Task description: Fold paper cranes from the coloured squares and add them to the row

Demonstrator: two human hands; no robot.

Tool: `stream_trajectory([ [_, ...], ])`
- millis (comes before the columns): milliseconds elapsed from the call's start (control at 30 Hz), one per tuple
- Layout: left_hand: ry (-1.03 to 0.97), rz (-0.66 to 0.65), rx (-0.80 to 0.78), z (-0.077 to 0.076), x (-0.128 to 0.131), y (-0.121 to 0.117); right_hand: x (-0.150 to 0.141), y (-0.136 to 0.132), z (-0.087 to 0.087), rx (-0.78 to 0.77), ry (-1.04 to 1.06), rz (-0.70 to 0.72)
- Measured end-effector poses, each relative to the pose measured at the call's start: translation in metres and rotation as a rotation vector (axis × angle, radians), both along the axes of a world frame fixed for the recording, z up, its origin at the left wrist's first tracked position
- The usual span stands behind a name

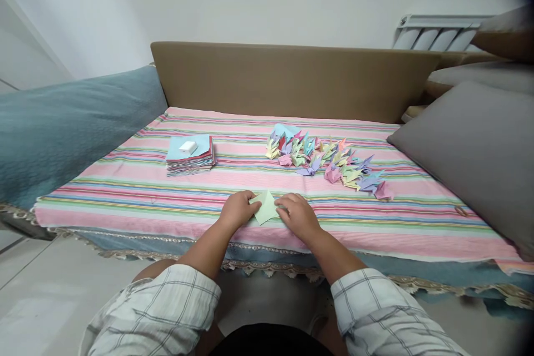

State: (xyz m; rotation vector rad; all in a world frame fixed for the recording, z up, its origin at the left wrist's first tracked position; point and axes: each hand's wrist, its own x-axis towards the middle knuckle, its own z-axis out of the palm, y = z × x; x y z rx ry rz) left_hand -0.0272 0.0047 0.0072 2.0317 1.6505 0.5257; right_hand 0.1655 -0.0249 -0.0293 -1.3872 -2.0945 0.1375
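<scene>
A pale green sheet of folded origami paper (266, 208) lies near the front edge of the striped cloth, between my two hands. My left hand (240, 209) pinches its left corner, thumb on top. On the opposite side, my right hand (298, 214) grips the right corner with thumb and fingertips. Beyond them is a cluster of folded paper cranes (316, 157) in many pastel colours. To the left stands a stack of coloured paper (191, 162), with a small white block (188, 148) resting on its light blue top sheet.
A pink striped cloth (125, 189) covers the sofa seat. Grey cushions (471, 150) lean at the right, and a blue-covered armrest (83, 122) rises at the left. The brown backrest (292, 80) runs along the wall. A small brown object (461, 211) lies near the cushion.
</scene>
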Motion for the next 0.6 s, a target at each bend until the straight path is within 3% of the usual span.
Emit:
stream_trajectory([
  [167, 0.164, -0.045, 0.084, 0.009, -0.009, -0.002, -0.002, -0.001, -0.005, -0.047, -0.044, 0.057],
  [400, 0.092, -0.146, 0.061, 0.009, -0.020, -0.002, -0.003, -0.003, -0.003, -0.052, -0.053, 0.052],
  [600, -0.007, -0.157, 0.041, 0.005, -0.019, -0.002, -0.003, -0.003, -0.007, -0.033, -0.026, 0.035],
])
